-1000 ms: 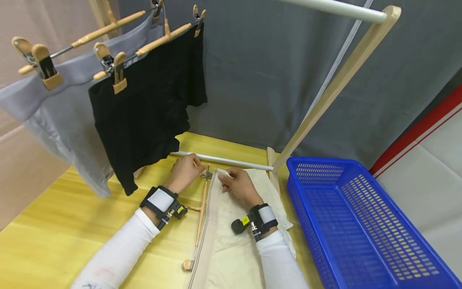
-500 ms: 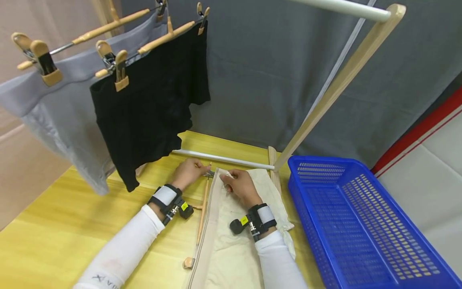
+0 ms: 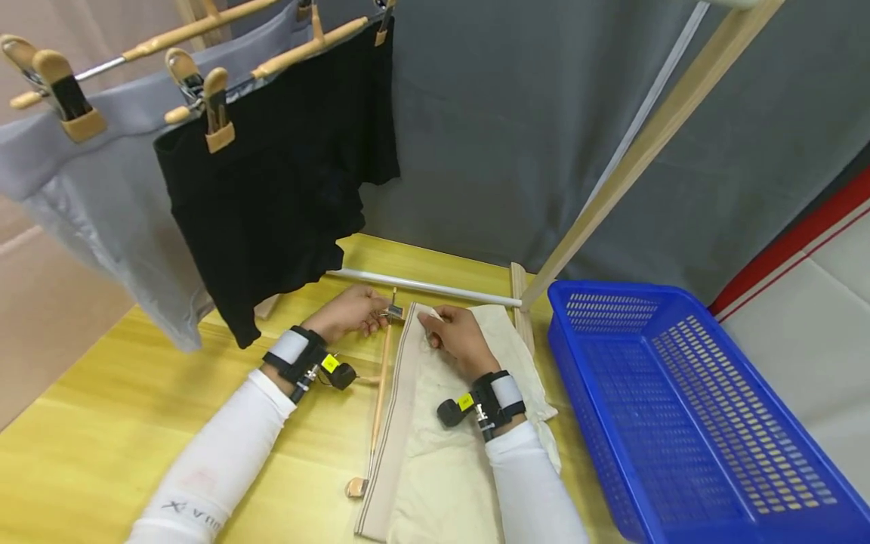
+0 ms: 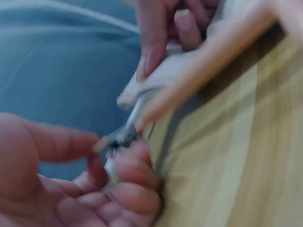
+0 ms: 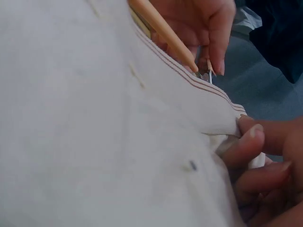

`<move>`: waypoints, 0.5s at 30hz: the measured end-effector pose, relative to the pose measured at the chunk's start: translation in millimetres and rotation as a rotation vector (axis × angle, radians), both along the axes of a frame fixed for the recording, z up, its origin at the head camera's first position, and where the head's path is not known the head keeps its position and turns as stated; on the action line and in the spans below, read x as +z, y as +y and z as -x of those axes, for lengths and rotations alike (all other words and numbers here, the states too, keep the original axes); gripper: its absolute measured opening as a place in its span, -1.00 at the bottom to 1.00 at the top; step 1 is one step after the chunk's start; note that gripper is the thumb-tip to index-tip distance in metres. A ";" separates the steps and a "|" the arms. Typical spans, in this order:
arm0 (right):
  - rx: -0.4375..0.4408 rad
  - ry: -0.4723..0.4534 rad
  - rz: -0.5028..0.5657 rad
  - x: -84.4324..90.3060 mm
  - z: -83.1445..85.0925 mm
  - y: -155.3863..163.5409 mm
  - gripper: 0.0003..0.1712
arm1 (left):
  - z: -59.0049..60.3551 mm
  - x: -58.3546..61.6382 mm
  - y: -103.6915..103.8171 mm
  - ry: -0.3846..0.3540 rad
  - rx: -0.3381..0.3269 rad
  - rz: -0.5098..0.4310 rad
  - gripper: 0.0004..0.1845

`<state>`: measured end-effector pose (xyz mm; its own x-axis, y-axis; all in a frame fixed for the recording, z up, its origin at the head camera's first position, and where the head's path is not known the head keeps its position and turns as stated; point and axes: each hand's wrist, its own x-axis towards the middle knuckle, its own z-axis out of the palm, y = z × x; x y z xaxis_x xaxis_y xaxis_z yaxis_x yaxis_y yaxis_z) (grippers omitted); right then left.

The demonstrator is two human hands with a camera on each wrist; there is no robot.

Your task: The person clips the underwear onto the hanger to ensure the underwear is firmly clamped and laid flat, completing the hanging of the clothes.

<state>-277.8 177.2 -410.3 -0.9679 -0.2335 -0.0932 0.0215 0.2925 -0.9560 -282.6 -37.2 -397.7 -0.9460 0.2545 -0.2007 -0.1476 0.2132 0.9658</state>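
Observation:
A cream garment (image 3: 442, 461) with a striped waistband (image 3: 396, 408) lies flat on the yellow wood-grain surface. Along its left edge runs a wooden clip hanger (image 3: 382, 370). My left hand (image 3: 348, 313) pinches the metal clip (image 3: 394, 311) at the hanger's far end; in the left wrist view, thumb and curled fingers close around the clip (image 4: 118, 138). With thumb and fingers, my right hand (image 3: 462, 340) holds the far corner of the waistband, close beside that clip. The right wrist view shows the pinched waistband corner (image 5: 232, 116). A second clip (image 3: 356, 487) sits at the hanger's near end.
Black shorts (image 3: 279, 174) and a light grey garment (image 3: 129, 189) hang from clip hangers at upper left. A blue plastic basket (image 3: 578, 408) stands to the right. The rack's wooden post (image 3: 652, 159) and low white bar (image 3: 428, 285) lie beyond my hands.
My left hand has turned at the clip, with its fingers now showing below it. The right hand keeps its grip on the waistband corner. The head view has shifted slightly.

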 end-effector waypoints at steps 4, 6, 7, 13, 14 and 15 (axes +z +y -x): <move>-0.001 -0.017 0.017 -0.2 1.9 0.7 -0.71 | 4.9 -4.1 -5.4 0.002 -0.057 -0.097 -0.70; 0.004 -0.028 0.039 -1.1 2.3 1.0 -0.71 | 5.5 -5.1 -6.5 0.005 -0.066 -0.113 -0.64; 0.005 -0.029 0.045 -1.5 2.4 1.2 -0.71 | 5.5 -5.6 -6.6 0.005 -0.068 -0.117 -0.63; 0.010 -0.045 0.074 -2.6 3.1 2.7 -0.72 | 3.3 -6.9 -6.3 0.037 -0.074 -0.082 -0.66; 0.011 -0.046 0.075 -2.6 3.3 2.8 -0.72 | 3.0 -6.9 -6.3 0.040 -0.068 -0.072 -0.69; 0.012 -0.047 0.076 -2.5 3.4 3.0 -0.72 | 2.6 -6.5 -6.2 0.040 -0.062 -0.062 -0.71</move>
<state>-281.2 180.2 -412.8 -0.9598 -0.2537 -0.1199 0.0637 0.2194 -0.9736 -285.2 -43.4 -404.2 -0.9351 0.3233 -0.1453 -0.0974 0.1599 0.9823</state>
